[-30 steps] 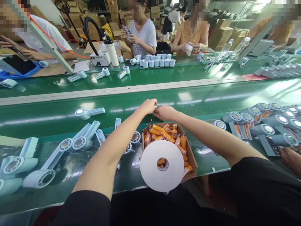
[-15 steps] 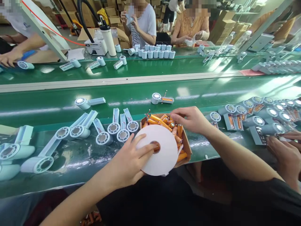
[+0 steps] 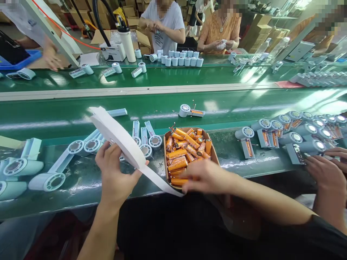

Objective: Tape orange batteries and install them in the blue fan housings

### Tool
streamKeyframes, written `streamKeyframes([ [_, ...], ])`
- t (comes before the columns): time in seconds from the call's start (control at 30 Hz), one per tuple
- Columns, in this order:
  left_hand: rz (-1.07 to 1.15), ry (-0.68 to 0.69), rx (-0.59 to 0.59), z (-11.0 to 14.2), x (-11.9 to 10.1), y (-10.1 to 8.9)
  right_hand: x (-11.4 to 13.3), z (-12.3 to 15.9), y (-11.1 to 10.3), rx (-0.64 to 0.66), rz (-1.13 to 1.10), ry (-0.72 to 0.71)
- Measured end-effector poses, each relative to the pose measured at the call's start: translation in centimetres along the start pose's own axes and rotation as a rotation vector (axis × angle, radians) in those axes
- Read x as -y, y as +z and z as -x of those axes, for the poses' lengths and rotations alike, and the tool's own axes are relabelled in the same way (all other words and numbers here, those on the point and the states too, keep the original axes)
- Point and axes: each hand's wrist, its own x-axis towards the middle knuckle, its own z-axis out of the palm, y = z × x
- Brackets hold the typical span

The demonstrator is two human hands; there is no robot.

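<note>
My left hand (image 3: 115, 176) grips a large white tape roll (image 3: 114, 133), held up on edge over the near side of the green belt. A strip of white tape (image 3: 159, 182) runs from the roll to my right hand (image 3: 205, 176), which pinches its end at the near rim of a cardboard box (image 3: 215, 151) full of orange batteries (image 3: 184, 151). Pale blue fan housings (image 3: 141, 139) lie on the belt just behind the roll.
One fan housing with a battery fitted (image 3: 190, 110) lies on the moving belt (image 3: 162, 104) beyond the box. Many more housings (image 3: 292, 131) crowd the right side, where another person's hands (image 3: 328, 173) work. Several people stand across the line with white cylinders (image 3: 181, 59).
My left hand lifted the tape roll off the battery box and tilted it on edge to the left. My right hand came back from the box's far side and drew out a strip.
</note>
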Motion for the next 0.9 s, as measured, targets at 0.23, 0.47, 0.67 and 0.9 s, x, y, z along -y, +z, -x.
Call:
streamKeyframes([
  [0.23,0.004,0.075,0.030,1.9,-1.9,1.5,-4.7,-1.0,-3.2,-0.256,0.317,0.390],
  [0.47,-0.055,0.141,0.107,2.0,-1.9,1.8,-2.0,-0.1,-4.0,-0.672,-0.821,0.268],
  [0.67,-0.120,0.239,0.128,1.2,-2.5,1.8,0.4,-1.0,-3.8,-0.533,-0.899,0.235],
  [0.9,-0.217,0.335,0.130,0.8,-2.9,1.2,0.4,-0.4,-5.8,-0.591,-0.303,0.225],
])
